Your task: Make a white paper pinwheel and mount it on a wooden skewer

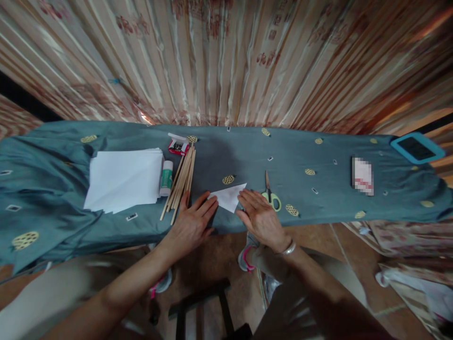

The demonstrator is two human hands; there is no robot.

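A small folded triangle of white paper (229, 197) lies near the table's front edge, between my two hands. My left hand (193, 217) rests flat with outstretched fingers touching the paper's left corner. On the other side, my right hand (262, 215) lies over the right edge, its fingers extended and pressing down. Just beyond the right hand is a pair of scissors (272, 197) with pale green handles, blades pointing away. A bundle of thin wooden sticks (182, 182) lies close to my left hand. Beside it is a green and white glue stick (166, 178).
A stack of white paper sheets (123, 179) is on the left. Behind the sticks sits an open red and white small box (178, 144). Farther right are a blurred-out packet (363, 175) and a blue-framed tablet (417, 147). A pleated curtain (219, 61) hangs behind the cloth-covered table (336, 198).
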